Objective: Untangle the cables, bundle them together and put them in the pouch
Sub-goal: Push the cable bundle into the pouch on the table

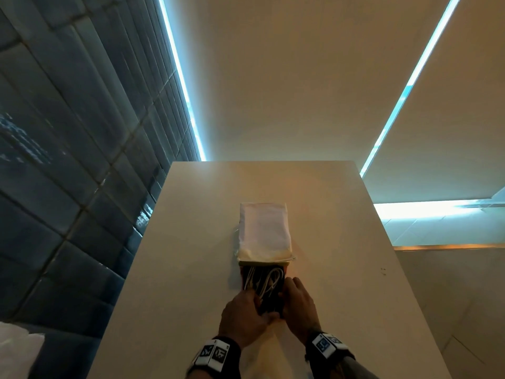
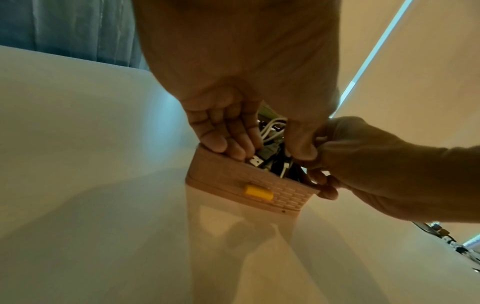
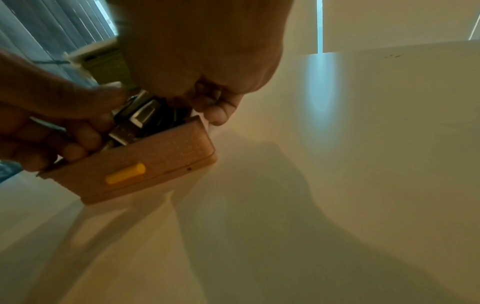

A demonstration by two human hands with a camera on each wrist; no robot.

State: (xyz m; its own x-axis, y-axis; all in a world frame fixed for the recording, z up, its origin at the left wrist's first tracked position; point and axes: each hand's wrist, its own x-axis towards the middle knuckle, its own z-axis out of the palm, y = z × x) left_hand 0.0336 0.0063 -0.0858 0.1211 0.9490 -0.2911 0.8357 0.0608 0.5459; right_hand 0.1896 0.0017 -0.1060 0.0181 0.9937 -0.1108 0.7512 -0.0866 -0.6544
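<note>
A tan woven pouch [image 1: 280, 294] lies open on the white table [image 1: 191, 242], its pale-lined lid [image 1: 263, 228] flipped away from me. White and black cables [image 1: 263, 283] fill the lower half, with USB plugs [image 3: 144, 115] sticking up at the near end. My left hand [image 1: 254, 305] curls over the pouch's left rim, fingers [image 2: 223, 133] and thumb pressing on the cables. My right hand [image 1: 293, 294] grips the right wall with curled fingers [image 3: 218, 111]. A yellow tab [image 2: 258, 192] sits on the pouch's near side [image 2: 288, 197].
The table's far edge [image 1: 262, 161] is well beyond the lid, its right edge [image 1: 388, 242] drops to a tiled floor. A dark tiled wall [image 1: 68, 160] runs along the left. Something white [image 1: 19, 348] shows at the lower left.
</note>
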